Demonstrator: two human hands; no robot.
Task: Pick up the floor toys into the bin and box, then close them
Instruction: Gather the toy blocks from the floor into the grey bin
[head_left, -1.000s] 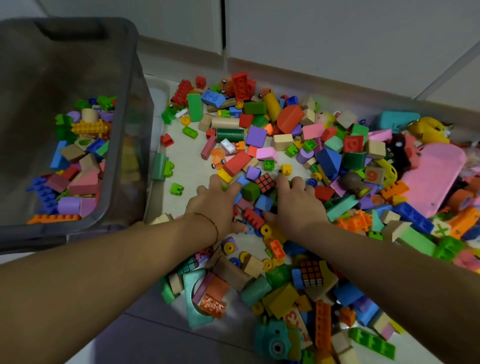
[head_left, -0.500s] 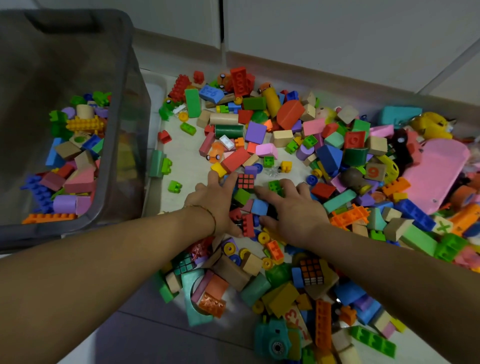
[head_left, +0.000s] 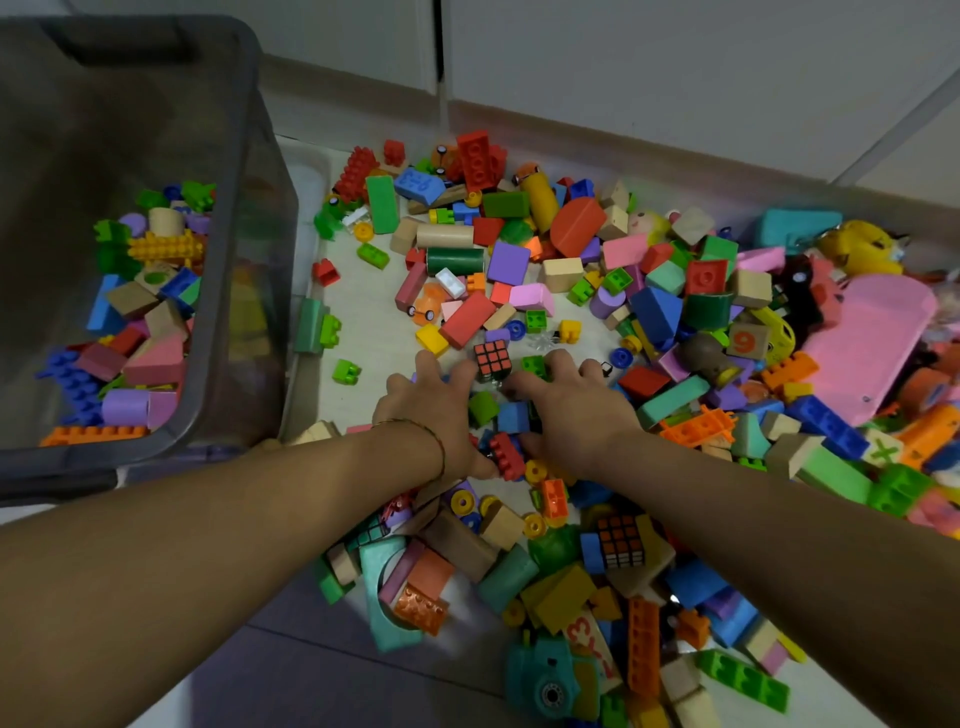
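I am resting both hands palm-down on the toy pile (head_left: 597, 291) covering the floor; the left hand (head_left: 436, 415) and right hand (head_left: 571, 410) are lying side by side, each grip spread and cupping a small cluster of blocks, with a puzzle cube (head_left: 492, 359) lying between the fingertips. The grey bin (head_left: 228, 291) is standing at 10 o'clock from the hands, already holding blocks.

Smoky grey translucent bin (head_left: 249, 218), 10 o'clock; pink board (head_left: 878, 338), 3 o'clock; red-faced, black-gridded puzzle cube (head_left: 492, 358), centre.
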